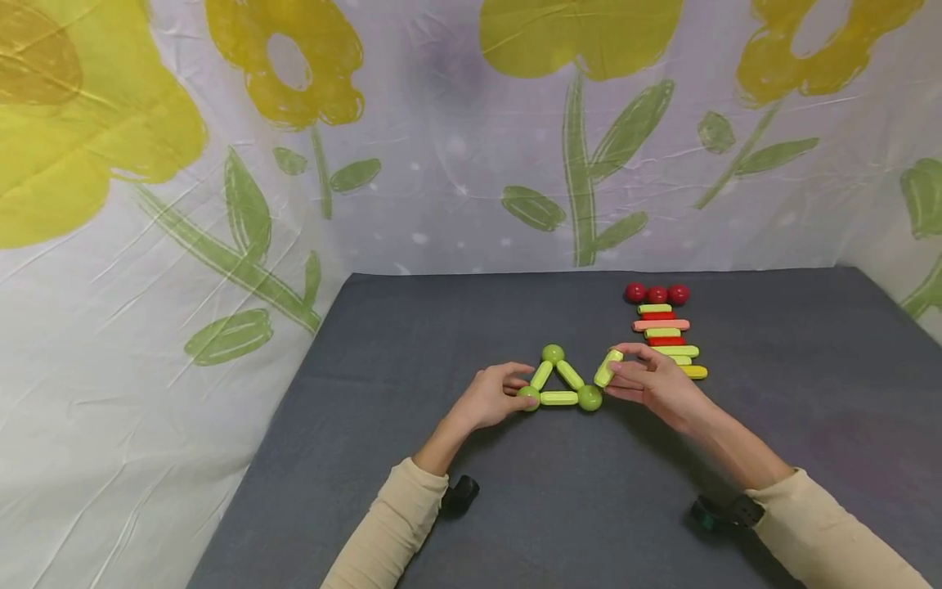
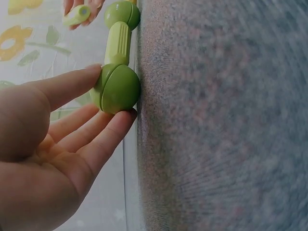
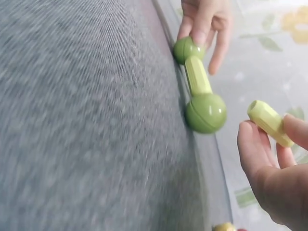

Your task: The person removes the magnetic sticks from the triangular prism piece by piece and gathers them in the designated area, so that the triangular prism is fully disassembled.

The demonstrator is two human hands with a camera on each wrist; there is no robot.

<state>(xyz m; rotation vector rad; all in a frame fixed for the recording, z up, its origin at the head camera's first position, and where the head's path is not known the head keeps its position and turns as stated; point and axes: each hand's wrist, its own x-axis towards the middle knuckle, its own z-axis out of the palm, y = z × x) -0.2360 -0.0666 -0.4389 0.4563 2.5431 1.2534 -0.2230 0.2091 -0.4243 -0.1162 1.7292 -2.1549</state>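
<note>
A flat triangle of light green rods (image 1: pixel 559 398) joined by three green balls lies on the dark tabletop in the head view. My left hand (image 1: pixel 489 397) pinches its left corner ball (image 2: pixel 120 89) between thumb and fingers. Over near the right corner ball (image 1: pixel 589 398), my right hand (image 1: pixel 658 384) holds a loose light green rod (image 1: pixel 607 368) between thumb and fingertips. That rod is tilted, with its lower end close above the corner ball. In the right wrist view, a gap shows between the rod (image 3: pixel 270 123) and the ball (image 3: pixel 206 113). The top ball (image 1: pixel 553 354) points away from me.
Behind my right hand, several rods (image 1: pixel 661 325) in green, red, pink and yellow lie in a column. Three red balls (image 1: pixel 657 294) sit in a row at its far end. A flower-printed cloth (image 1: pixel 456 164) hangs behind the dark tabletop (image 1: pixel 412 327).
</note>
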